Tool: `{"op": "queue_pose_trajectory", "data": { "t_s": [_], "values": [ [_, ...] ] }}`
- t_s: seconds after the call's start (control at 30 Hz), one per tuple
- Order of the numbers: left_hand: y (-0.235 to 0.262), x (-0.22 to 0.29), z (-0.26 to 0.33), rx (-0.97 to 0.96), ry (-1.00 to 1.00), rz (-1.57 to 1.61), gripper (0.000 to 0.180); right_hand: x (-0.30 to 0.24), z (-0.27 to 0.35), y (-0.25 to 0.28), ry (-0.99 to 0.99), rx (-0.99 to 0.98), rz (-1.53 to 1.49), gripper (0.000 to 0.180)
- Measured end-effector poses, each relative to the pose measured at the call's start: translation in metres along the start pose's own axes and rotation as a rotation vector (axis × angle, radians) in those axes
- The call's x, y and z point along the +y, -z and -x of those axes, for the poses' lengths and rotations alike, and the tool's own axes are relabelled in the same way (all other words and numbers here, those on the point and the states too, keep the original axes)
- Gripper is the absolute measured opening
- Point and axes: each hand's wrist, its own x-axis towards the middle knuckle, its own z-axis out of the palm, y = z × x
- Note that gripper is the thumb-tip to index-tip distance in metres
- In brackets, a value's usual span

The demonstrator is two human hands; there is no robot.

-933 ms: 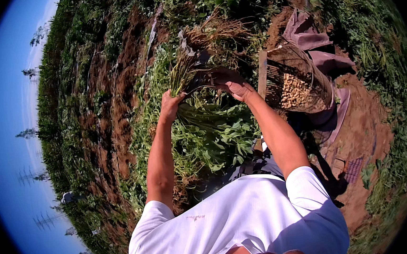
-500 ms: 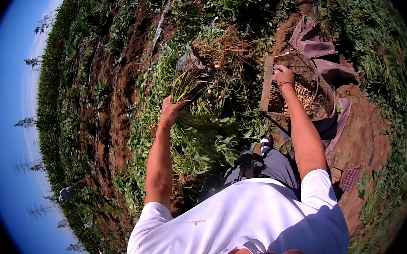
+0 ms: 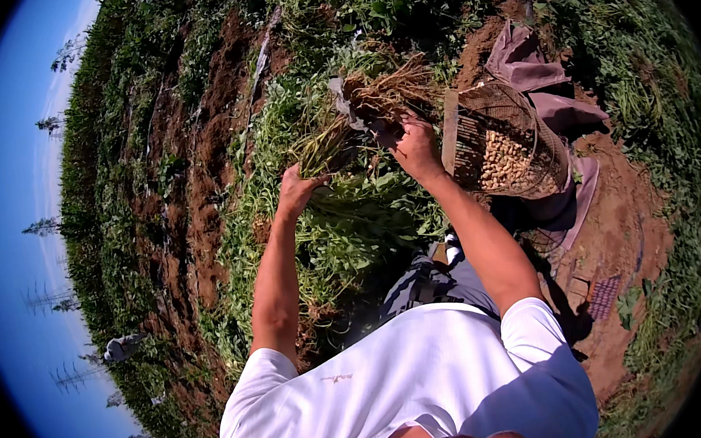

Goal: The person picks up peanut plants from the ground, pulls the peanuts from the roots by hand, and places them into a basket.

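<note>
My left hand [image 3: 296, 192] is closed round the stems of a bunch of peanut plants [image 3: 325, 144], whose leafy tops [image 3: 366, 213] hang down toward me. Brown roots [image 3: 393, 85] spread at the far end of the bunch, and a grey scrap of plastic film [image 3: 341, 98] clings there. At those roots is my right hand [image 3: 416, 148], fingers curled in; what they grip is hidden. Just right of it a wire-mesh basket [image 3: 481, 103] with a wooden board [image 3: 449, 125] along its left edge holds many loose peanuts [image 3: 511, 161].
Purplish cloth [image 3: 528, 69] lies around and under the basket. Green plants [image 3: 644, 72] cover the ground at the right, and bare soil [image 3: 620, 198] shows beside them. Rows of soil [image 3: 217, 98] and greenery stretch left, where a distant person [image 3: 122, 346] shows. My legs are below the bunch.
My right hand has moved left from the basket to the roots of the bunch. The roots have swung up and right, while my left hand keeps its hold on the stems.
</note>
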Motion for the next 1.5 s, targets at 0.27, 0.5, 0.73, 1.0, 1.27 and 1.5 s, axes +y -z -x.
{"op": "queue_pose_trajectory", "data": {
  "t_s": [0.27, 0.5, 0.73, 1.0, 1.27, 1.5],
  "values": [
    [-0.002, -0.015, 0.009, -0.036, 0.007, 0.055, 0.025, -0.005, -0.010, 0.020, -0.232, -0.208, -0.125, 0.025],
    [0.003, -0.025, 0.013, 0.025, -0.067, -0.176, 0.030, 0.001, -0.011, 0.034, -0.470, -0.391, -0.473, 0.039],
    [0.050, -0.040, 0.033, 0.278, 0.087, 0.213, 0.021, 0.078, 0.020, 0.082, -0.930, -0.103, -0.875, 0.033],
    [0.065, -0.031, 0.037, 0.146, -0.119, 0.248, 0.025, 0.058, 0.057, 0.048, -0.704, -0.516, -0.317, 0.043],
    [0.074, -0.121, 0.010, -0.049, -0.233, 0.740, 0.053, -0.080, -0.020, 0.006, -0.224, -0.428, -0.814, 0.061],
    [0.022, -0.035, 0.021, 0.048, -0.184, 0.523, 0.048, -0.096, -0.049, -0.041, -0.233, -0.336, -0.839, 0.034]
  ]
}}
